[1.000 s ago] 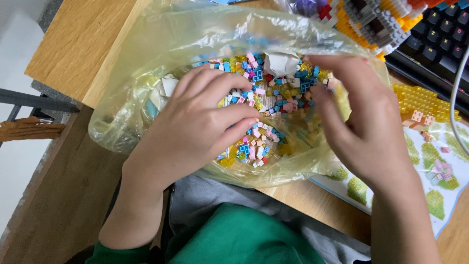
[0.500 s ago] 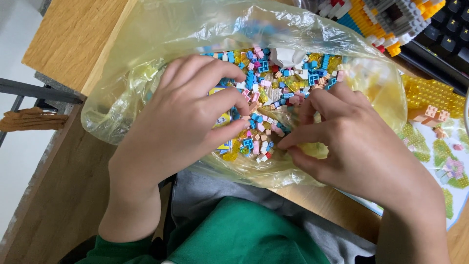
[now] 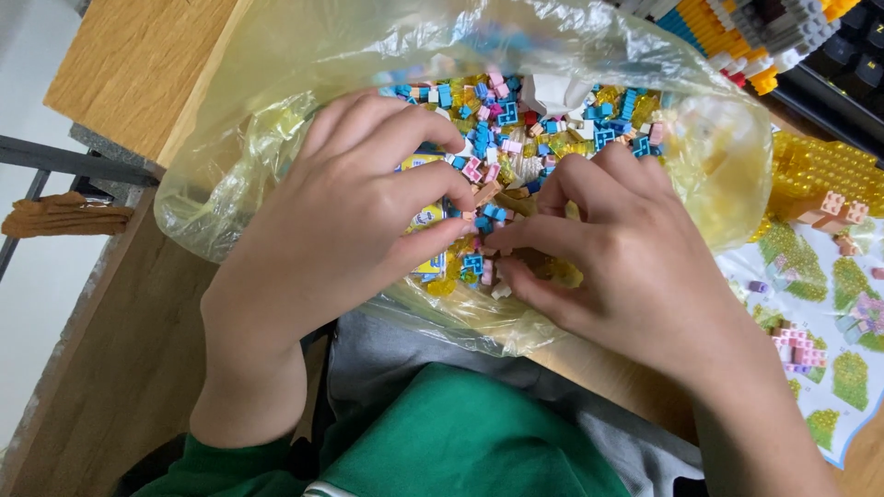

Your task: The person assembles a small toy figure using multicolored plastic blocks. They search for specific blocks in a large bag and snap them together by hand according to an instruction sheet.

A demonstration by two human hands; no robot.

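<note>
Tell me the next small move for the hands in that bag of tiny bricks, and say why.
Probably pinch one piece free and lift it clear. The right hand has thumb and forefinger closing low in the heap of small bricks, while the left hand lies flat over the pile inside the clear plastic bag. Which brick is pinched cannot be told.

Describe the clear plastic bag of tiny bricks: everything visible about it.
The plastic bag is thin, clear, yellowish and crinkled, lying open on the wooden desk, its lower edge overhanging the desk front. It holds a heap of tiny building bricks, mostly blue, pink, yellow and white. The left hand and right hand rest inside it, fingertips meeting over the bricks.
</note>
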